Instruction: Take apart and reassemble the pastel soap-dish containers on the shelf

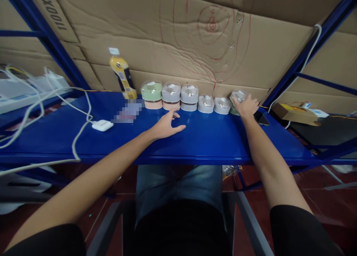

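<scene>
A row of small oval boxes with clear domed lids stands along the back of the blue shelf. At its right end my right hand is closed around a clear-lidded grey box, which sits on or just above a greenish box; whether they touch is unclear. My left hand rests low over the shelf with fingers apart, holding nothing, in front of a grey box stacked on a pink box. To the left, a green box tops another pink box. Two single grey boxes stand mid-row.
The blue shelf backs onto cardboard. A yellow-labelled bottle, a white earphone case and white cables are at left. A dark phone-like object lies beside my right hand, near an open carton.
</scene>
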The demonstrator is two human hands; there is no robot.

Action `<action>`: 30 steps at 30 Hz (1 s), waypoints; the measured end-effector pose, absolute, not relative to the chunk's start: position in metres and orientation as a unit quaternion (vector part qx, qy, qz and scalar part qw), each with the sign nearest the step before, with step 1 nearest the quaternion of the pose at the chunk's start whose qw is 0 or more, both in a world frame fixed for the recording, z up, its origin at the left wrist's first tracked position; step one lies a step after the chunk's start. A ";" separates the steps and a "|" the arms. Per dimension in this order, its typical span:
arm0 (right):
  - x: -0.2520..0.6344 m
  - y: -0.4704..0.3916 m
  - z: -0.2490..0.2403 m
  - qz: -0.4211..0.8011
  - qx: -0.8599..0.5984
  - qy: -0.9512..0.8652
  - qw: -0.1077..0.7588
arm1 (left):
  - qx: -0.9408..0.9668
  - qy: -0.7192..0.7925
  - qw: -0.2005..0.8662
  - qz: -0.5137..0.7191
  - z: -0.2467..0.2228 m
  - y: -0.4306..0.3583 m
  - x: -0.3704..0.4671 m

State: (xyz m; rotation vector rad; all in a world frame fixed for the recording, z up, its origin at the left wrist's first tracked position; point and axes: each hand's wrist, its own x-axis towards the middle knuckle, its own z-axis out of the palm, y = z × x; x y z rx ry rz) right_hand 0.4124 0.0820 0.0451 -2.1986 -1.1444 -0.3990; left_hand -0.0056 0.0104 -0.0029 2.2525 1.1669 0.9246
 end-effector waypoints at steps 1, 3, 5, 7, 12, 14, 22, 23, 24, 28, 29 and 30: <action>0.412 0.082 0.046 -0.154 -0.831 -0.435 0.312 | 0.815 0.422 0.218 0.332 -0.003 0.011 -0.006; 0.410 0.079 0.049 -0.165 -0.829 -0.427 0.320 | 0.816 0.421 0.219 0.330 -0.004 0.011 -0.005; 0.407 0.075 0.053 -0.192 -0.822 -0.422 0.331 | 0.816 0.421 0.219 0.329 -0.004 0.012 -0.005; 0.399 0.069 0.057 -0.225 -0.791 -0.460 0.335 | 0.817 0.420 0.218 0.329 -0.004 0.012 -0.004; 0.345 0.065 0.051 -0.209 -0.593 -0.745 0.221 | 0.818 0.423 0.216 0.323 -0.003 0.011 -0.004; 0.320 0.066 0.042 -0.169 -0.563 -0.794 0.157 | 0.820 0.418 0.218 0.324 -0.002 0.010 -0.004; 0.290 0.027 0.037 -0.129 -0.558 -0.810 0.121 | 0.820 0.419 0.221 0.322 -0.003 0.011 -0.004; 0.289 0.020 0.039 -0.126 -0.568 -0.801 0.143 | 0.821 0.417 0.220 0.323 -0.003 0.011 -0.004; 0.288 0.014 0.042 -0.124 -0.586 -0.783 0.170 | 0.821 0.416 0.218 0.324 -0.003 0.011 -0.004; 0.274 0.004 0.047 -0.060 -0.689 -0.682 0.239 | 0.821 0.413 0.218 0.328 -0.004 0.011 -0.004; 0.271 0.005 0.047 -0.028 -0.704 -0.672 0.230 | 0.821 0.411 0.220 0.329 -0.003 0.011 -0.005; 0.269 0.007 0.047 0.002 -0.710 -0.670 0.216 | 0.821 0.409 0.224 0.331 -0.003 0.011 -0.005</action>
